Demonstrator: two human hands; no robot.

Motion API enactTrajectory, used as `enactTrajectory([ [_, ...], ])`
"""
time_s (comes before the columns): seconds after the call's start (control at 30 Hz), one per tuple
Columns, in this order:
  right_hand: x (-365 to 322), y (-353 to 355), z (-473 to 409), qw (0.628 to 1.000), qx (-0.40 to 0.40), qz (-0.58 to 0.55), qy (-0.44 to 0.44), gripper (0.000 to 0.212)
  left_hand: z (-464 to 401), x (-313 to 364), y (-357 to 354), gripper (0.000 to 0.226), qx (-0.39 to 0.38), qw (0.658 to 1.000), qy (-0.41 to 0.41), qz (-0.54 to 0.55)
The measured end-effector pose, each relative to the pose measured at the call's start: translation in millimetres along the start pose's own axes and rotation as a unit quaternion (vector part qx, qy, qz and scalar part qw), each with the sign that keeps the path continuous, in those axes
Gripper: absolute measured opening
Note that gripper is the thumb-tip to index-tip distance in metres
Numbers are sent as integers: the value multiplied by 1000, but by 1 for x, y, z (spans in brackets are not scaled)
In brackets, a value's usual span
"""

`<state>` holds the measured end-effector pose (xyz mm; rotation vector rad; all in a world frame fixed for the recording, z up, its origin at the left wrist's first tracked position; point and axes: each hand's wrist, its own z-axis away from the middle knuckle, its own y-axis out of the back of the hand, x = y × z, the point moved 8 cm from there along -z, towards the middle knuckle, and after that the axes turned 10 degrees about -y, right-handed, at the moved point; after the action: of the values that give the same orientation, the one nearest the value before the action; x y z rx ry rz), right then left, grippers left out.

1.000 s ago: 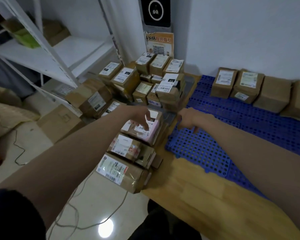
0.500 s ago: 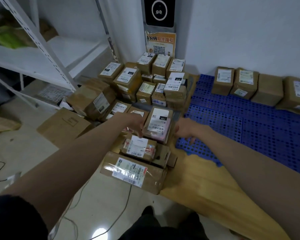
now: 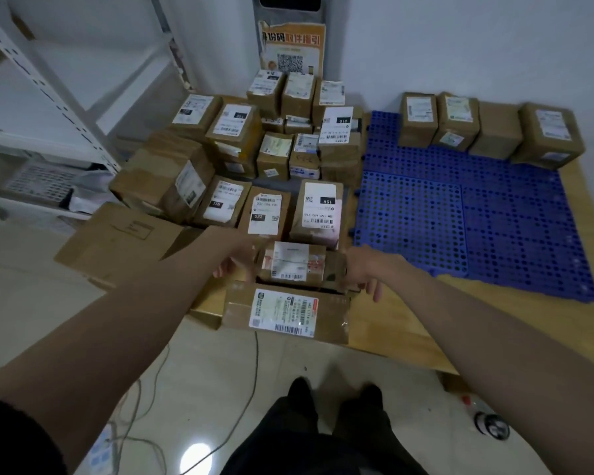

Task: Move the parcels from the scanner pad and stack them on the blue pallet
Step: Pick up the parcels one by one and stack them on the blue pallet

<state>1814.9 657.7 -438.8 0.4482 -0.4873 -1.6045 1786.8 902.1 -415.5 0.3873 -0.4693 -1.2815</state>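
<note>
A low wooden platform [image 3: 402,323] sits in the corner of a room with pale walls and a glossy light floor [image 3: 192,389] that shows a bright lamp reflection. A blue pallet [image 3: 494,214] of perforated plastic tiles covers the right part of the platform; four brown parcels [image 3: 487,128] stand in a row along its far edge against the wall. The left part is crowded with labelled cardboard parcels [image 3: 275,156], packed close and partly stacked, reaching back to an orange poster [image 3: 292,46] with a QR code fixed to a grey post. White metal shelving [image 3: 48,108] stands to the left, and a flattened carton [image 3: 117,238] leans beside the pile. Cables [image 3: 247,389] trail over the floor.

At the near edge, a small taped parcel [image 3: 292,262] lies on top of a longer parcel [image 3: 285,311] that overhangs the platform. The left hand [image 3: 235,260] is against the small parcel's left end, its fingers curled down at the side; whether they actually grip cannot be told through the blur. The right hand [image 3: 362,269] is at the parcel's right end, fingers spread loosely and pointing downward, touching or just beside the cardboard. The person's dark trousers and shoes [image 3: 333,395] show below
</note>
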Motion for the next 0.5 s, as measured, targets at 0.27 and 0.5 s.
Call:
enactTrajectory([
  [0.27, 21, -53, 5, 989, -110, 14, -102, 73, 19, -18, -43, 59, -31, 999, 5, 21],
  [0.5, 17, -80, 0, 989, -116, -60, -67, 58, 15, -14, -65, 67, -11, 999, 8, 40],
])
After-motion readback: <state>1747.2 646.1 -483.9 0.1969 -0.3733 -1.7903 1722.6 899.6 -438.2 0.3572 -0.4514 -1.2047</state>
